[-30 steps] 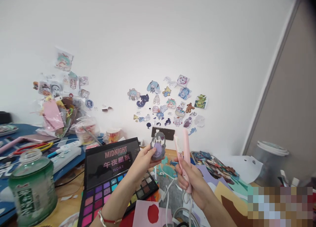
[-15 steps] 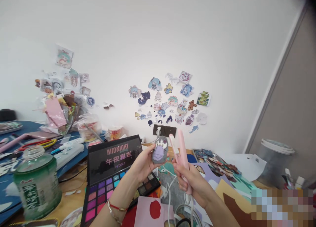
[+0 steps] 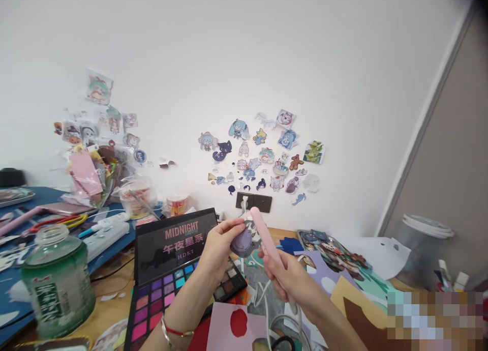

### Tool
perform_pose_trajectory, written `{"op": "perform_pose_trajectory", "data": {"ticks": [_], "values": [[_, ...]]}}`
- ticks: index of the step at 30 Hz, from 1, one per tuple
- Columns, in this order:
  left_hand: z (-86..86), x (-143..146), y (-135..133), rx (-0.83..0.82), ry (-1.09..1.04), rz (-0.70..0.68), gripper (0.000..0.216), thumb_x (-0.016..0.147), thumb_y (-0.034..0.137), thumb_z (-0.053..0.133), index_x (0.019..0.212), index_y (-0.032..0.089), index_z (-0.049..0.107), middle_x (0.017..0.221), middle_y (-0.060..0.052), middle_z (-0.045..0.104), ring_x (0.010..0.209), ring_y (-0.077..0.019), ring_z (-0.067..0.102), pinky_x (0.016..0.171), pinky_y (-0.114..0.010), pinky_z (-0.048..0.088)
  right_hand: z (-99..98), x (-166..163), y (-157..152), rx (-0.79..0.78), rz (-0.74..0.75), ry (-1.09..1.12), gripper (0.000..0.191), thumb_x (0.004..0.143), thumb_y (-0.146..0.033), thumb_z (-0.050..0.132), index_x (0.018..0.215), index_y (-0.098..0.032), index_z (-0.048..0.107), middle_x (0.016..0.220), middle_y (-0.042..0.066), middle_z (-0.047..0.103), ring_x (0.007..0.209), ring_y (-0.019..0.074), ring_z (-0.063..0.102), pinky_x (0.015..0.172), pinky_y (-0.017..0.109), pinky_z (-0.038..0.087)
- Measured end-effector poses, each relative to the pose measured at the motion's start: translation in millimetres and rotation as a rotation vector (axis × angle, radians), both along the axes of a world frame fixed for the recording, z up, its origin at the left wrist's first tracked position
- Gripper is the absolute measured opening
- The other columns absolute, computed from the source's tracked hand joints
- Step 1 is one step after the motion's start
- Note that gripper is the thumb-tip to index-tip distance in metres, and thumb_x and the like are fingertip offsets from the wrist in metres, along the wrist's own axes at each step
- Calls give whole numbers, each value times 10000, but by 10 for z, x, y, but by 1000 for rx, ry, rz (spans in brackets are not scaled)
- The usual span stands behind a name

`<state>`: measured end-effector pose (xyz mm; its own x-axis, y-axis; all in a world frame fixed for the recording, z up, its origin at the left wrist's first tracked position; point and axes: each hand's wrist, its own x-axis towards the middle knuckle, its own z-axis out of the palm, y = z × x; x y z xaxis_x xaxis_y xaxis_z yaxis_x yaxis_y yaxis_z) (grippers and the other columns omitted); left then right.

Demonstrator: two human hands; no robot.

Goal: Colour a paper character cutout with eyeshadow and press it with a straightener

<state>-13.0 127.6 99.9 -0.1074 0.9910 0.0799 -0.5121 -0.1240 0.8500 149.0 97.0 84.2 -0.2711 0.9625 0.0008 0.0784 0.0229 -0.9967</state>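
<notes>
My left hand (image 3: 218, 249) pinches a small cartoon cut-out (image 3: 242, 241), grey and purple, held up above the desk. My right hand (image 3: 292, 280) is wrapped round the handle of a slim pink heat tool (image 3: 263, 234) with a white cord (image 3: 267, 310) trailing down. The tool's pink arms now lie closed against the right edge of the cut-out. Both hands hover over an open eyeshadow palette (image 3: 179, 269) whose black lid reads MIDNIGHT.
A green-labelled glass jar (image 3: 57, 282) stands at the near left. Cluttered blue table (image 3: 23, 290) with cups, pens and a power strip lies left. Coloured paper and printed sheets (image 3: 335, 269) cover the right. Stickers (image 3: 263, 157) and a wall socket (image 3: 253, 202) are behind; a grey bin (image 3: 425, 249) stands far right.
The pink tool tilted left and its open arms closed onto the cut-out's edge. My left hand turned the cut-out down and slightly lower. The view shifted slightly right.
</notes>
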Motion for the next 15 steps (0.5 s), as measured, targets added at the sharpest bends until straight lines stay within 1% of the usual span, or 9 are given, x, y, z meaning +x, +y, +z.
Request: {"op": "perform_pose_trajectory", "data": {"ticks": [3, 6, 10, 15], "values": [[23, -7, -35, 76, 70, 84, 209, 614, 215, 754, 769, 134, 641, 712, 6, 611, 635, -71, 522, 563, -150, 389, 0, -2, 3, 18, 27, -21, 542, 710, -688, 514, 872, -170, 513, 563, -92, 430, 287, 3, 295, 304, 176, 174], [76, -24, -71, 142, 119, 152, 223, 615, 216, 739, 788, 148, 617, 727, 26, 578, 682, -73, 506, 604, -151, 379, 13, 13, 15, 31, 30, -42, 572, 718, -720, 461, 870, -171, 513, 553, -91, 426, 290, 12, 298, 304, 183, 188], [124, -36, -111, 166, 145, 208, 200, 628, 160, 664, 811, 156, 584, 733, 36, 544, 712, -78, 495, 635, -159, 374, 28, 44, 34, 79, 13, -80, 519, 754, -673, 475, 850, -165, 530, 539, -85, 441, 302, 14, 309, 323, 186, 174], [124, -43, -139, 164, 147, 244, 195, 633, 138, 598, 817, 179, 548, 744, 46, 530, 710, -76, 489, 642, -166, 368, 23, 72, 54, 133, -7, -138, 465, 768, -616, 519, 802, -154, 545, 527, -65, 460, 330, 22, 318, 354, 193, 174]]}}
